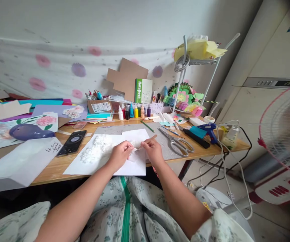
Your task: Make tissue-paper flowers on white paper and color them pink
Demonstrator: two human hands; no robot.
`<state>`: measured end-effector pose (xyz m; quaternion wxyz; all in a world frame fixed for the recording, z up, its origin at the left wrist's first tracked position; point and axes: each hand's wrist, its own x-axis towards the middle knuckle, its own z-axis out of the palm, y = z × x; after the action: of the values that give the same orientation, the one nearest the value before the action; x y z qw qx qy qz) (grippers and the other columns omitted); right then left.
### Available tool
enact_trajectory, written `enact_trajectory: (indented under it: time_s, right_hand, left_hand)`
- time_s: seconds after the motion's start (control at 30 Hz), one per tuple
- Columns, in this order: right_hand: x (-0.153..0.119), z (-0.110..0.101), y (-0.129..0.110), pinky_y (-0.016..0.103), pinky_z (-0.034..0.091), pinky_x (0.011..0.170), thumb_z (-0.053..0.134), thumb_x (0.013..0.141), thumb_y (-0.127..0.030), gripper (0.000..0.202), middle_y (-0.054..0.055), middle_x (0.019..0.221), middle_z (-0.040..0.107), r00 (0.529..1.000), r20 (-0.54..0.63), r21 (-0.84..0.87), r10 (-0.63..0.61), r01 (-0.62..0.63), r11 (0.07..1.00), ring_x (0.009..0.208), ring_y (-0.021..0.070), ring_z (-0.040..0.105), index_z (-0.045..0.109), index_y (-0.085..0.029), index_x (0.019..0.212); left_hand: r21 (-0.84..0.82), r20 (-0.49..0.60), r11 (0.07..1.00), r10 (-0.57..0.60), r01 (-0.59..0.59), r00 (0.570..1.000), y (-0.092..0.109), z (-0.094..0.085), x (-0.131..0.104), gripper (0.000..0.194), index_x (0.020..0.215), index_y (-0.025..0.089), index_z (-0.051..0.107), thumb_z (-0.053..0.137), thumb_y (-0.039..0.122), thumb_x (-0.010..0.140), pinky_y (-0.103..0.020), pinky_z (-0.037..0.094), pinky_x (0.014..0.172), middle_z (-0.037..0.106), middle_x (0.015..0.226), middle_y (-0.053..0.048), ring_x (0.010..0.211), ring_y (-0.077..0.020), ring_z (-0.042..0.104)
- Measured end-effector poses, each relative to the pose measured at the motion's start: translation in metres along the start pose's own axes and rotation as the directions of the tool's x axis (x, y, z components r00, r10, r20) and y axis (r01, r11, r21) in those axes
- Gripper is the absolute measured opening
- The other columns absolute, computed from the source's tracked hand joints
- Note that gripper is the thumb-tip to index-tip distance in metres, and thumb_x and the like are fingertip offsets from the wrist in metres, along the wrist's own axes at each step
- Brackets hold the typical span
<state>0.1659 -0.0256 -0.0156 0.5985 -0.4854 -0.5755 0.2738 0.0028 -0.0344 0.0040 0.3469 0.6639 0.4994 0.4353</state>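
Pale floral garment (pixel 109 198), probably green zipper (pixel 126 208)

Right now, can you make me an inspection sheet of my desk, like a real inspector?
Surface: wooden table, white paper under the hands.
Things in use: fluffy white bits, thin brown stick.
Clutter: phone, scissors, blue glue gun.
Grip: left hand pinches a small white piece; right hand holds the stick.
Cables: black and white cables hang tangled at the table's right end.
Surroundings: fan at right, flower-patterned cloth behind.
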Motion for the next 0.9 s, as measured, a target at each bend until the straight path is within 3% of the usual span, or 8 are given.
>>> enact_trajectory:
  time_s: [0.23,0.37,0.63,0.77,0.9]
  right_hand:
    - [0.002,-0.001,0.003,0.032,0.044,0.074,0.064,0.070,-0.023,0.016,0.004,0.074,0.063,1.000,-0.009,-0.044,0.029,-0.030,0.999,0.073,0.0190,0.058,0.064,-0.020,0.055]
    - [-0.001,-0.005,0.005,0.032,0.045,0.077,0.062,0.075,-0.028,0.019,0.005,0.078,0.065,1.000,-0.014,0.010,0.007,-0.007,1.000,0.076,0.0193,0.060,0.065,-0.020,0.058]
    - [-0.009,-0.009,-0.008,0.033,0.048,0.085,0.065,0.077,-0.034,0.016,0.005,0.090,0.070,0.982,0.130,0.196,-0.136,0.109,0.975,0.089,0.0201,0.064,0.071,-0.022,0.069]
    - [-0.010,-0.002,-0.012,0.033,0.048,0.088,0.065,0.077,-0.033,0.015,0.005,0.090,0.073,0.978,0.164,0.256,-0.132,0.088,0.963,0.093,0.0207,0.066,0.072,-0.022,0.070]
    - [-0.009,0.004,-0.009,0.032,0.051,0.077,0.066,0.077,-0.035,0.016,0.004,0.084,0.074,0.986,0.152,0.294,-0.067,0.020,0.956,0.080,0.0202,0.068,0.073,-0.022,0.071]
  left_hand:
    - [0.003,-0.034,0.999,-0.053,0.053,0.998,0.002,0.001,0.005,0.026,0.067,0.019,0.058,0.057,0.043,0.075,-0.024,0.032,0.048,0.048,0.044,0.005,0.043,-0.0121,0.044]
    - [0.000,-0.050,0.997,-0.080,0.080,0.996,0.005,0.003,0.004,0.029,0.061,0.019,0.057,0.059,0.045,0.073,-0.024,0.030,0.048,0.044,0.043,0.005,0.043,-0.0116,0.042]
    - [-0.068,-0.044,0.990,-0.126,0.123,0.991,0.007,0.001,0.006,0.032,0.059,0.019,0.056,0.059,0.048,0.070,-0.024,0.028,0.046,0.042,0.041,0.006,0.041,-0.0108,0.038]
    - [-0.065,-0.018,0.989,-0.135,0.133,0.991,0.005,0.000,0.007,0.033,0.059,0.018,0.056,0.057,0.049,0.072,-0.024,0.028,0.047,0.042,0.040,0.006,0.041,-0.0104,0.038]
    - [-0.027,-0.012,0.993,-0.114,0.113,0.993,0.001,0.000,0.007,0.036,0.061,0.018,0.056,0.052,0.050,0.076,-0.024,0.028,0.047,0.042,0.041,0.005,0.041,-0.0112,0.038]
